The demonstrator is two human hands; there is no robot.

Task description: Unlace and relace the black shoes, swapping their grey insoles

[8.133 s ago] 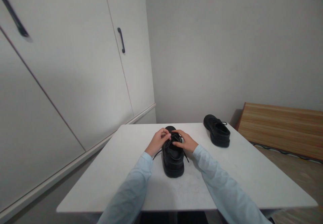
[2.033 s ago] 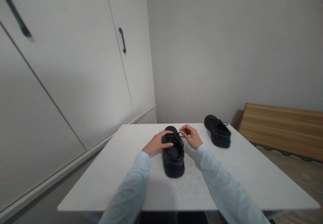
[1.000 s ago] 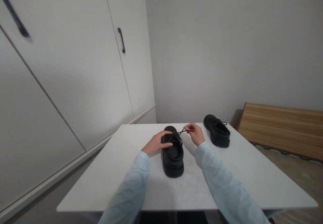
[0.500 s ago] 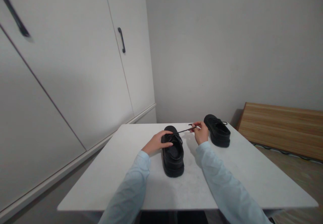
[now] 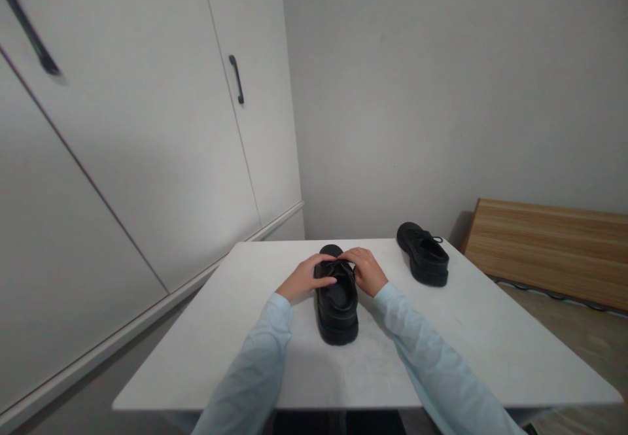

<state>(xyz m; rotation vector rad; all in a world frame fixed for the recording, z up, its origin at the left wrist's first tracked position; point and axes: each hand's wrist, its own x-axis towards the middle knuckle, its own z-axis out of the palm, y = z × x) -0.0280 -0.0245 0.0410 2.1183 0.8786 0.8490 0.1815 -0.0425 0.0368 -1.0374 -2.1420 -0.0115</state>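
A black lace-up shoe (image 5: pixel 338 327) stands upright on the white table, heel towards me. My left hand (image 5: pixel 307 280) grips its left side, fingers across the lacing and thumb at the edge of the opening. From the right, my right hand (image 5: pixel 366 271) is bent over the same lacing, its fingertips close to those of my left hand. Part of the black shoelace (image 5: pixel 343 267) shows between the hands; the end at my right fingers is hidden. The second black shoe (image 5: pixel 428 266) sits apart at the back right, laces on it.
The white table (image 5: pixel 235 350) reaches to the wall corner. Along the left runs a white cabinet (image 5: pixel 147 160) with dark handles. A wood-grain panel (image 5: pixel 544 245) leans beyond the table's right edge.
My right hand has come left and in to the shoe's lacing; the lace it held stretched out to the right no longer shows. My left hand stays in place.
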